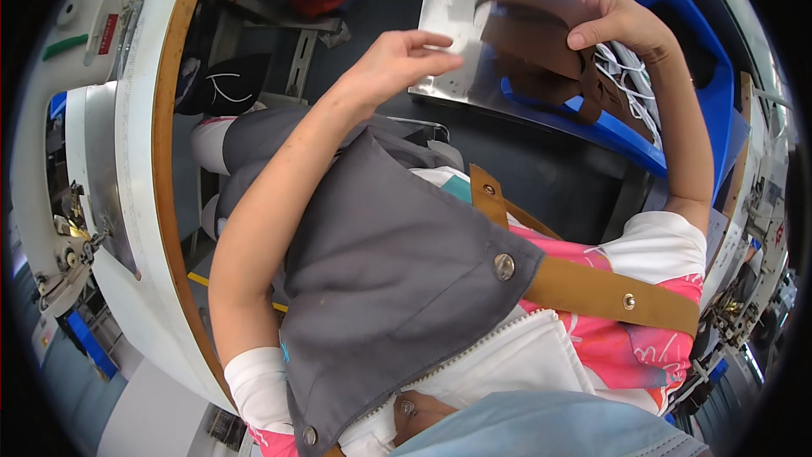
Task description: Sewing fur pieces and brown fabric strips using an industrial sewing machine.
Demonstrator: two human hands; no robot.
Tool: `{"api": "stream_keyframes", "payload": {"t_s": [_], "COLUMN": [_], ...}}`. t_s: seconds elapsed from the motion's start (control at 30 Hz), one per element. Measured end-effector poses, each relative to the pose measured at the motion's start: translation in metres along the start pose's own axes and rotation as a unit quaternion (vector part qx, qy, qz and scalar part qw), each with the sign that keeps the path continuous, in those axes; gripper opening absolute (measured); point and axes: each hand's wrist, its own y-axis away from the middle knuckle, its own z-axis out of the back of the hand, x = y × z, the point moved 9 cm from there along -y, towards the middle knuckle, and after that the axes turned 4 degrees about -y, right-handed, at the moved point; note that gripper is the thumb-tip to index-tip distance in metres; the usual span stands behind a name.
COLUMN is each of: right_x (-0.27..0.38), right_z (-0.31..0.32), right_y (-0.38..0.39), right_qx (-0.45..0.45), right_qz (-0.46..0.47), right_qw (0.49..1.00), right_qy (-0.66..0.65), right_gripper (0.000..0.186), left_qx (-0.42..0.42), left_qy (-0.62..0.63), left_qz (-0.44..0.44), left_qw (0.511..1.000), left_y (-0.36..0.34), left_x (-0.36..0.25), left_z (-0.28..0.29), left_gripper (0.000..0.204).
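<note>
Right hand (622, 21) pinches stack of dark brown flat leather pieces (533, 34), held above blue plastic bin (719, 93) and shiny metal plate (448, 25). Left hand (397, 59) loosely curled, grasping nothing, fingertips (448, 55) near stack edge (contact unclear). Risk: thin pinch may let lower pieces slide into bin among white cords (630, 76). Grey apron (389, 271) fills foreground.

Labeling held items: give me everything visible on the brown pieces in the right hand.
The brown pieces are flat, matte, leather-like cutouts, several overlapping and bent, some hanging as strips. The right hand pinches them at the top edge, above the blue bin. Lower ends lie against white cords in the bin. The left hand is beside them, fingers bent; contact unclear.
</note>
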Motion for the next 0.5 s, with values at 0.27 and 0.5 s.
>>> {"api": "stream_keyframes", "payload": {"t_s": [0.27, 0.5], "right_x": [0.001, 0.015], "right_z": [0.011, 0.001], "right_y": [0.011, 0.030], "right_qx": [-0.034, -0.071], "right_qz": [0.105, 0.163], "right_qw": [0.985, 0.972], "right_qy": [-0.132, -0.155], "right_gripper": [0.037, 0.049], "left_qx": [0.116, 0.054], "left_qy": [0.141, 0.181], "left_qz": [-0.209, -0.307], "left_qw": [0.961, 0.933], "left_y": [0.016, 0.014], "left_x": [-0.076, -0.115], "left_z": [-0.083, -0.093], "left_gripper": [0.051, 0.041]}}
